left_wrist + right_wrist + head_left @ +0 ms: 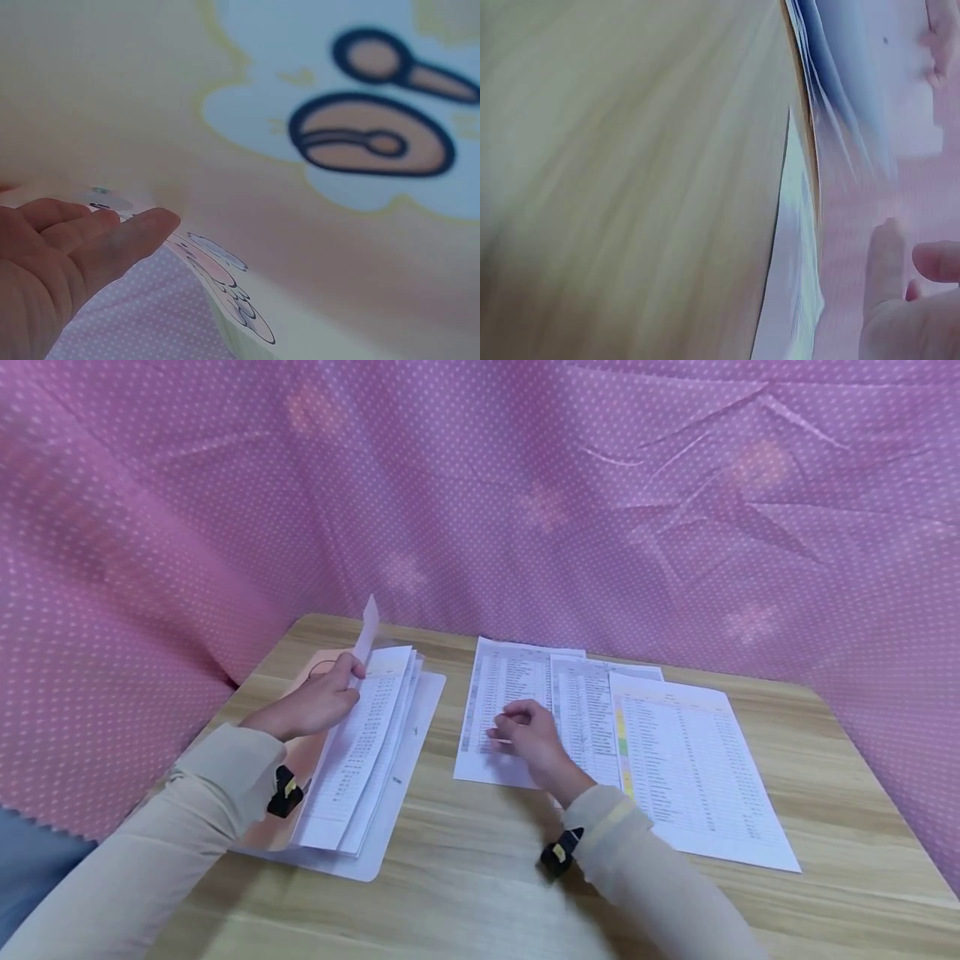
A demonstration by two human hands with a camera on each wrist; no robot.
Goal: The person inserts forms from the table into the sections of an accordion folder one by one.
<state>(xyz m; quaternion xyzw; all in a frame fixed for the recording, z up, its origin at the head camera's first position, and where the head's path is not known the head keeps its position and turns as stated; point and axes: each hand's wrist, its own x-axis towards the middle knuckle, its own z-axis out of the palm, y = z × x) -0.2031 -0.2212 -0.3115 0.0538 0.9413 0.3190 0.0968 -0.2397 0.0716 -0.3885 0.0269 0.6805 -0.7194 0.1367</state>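
Head view: pink dotted curtain (675, 527) hangs behind everything, wooden table (480, 877) below it. Three printed sheets (690, 768) lie overlapped, fanning out from under and past the right hand's fingers. A paper stack (360, 752) sits on an open folder (390, 810), directly under the left hand's fingers. Left hand (315, 703) pinches the top sheet (367, 631) at its far edge, thumb and fingers curled on it, the corner lifted and standing above the fingertips. Right hand (528, 735) rests on the leftmost printed sheet, fingers loosely curled; whether they pinch the paper, cannot tell. Left wrist view: fingers (112, 240) lie against a cartoon-printed surface, blurred. Right wrist view: fingertips (937, 262) near paper edges, blurred.
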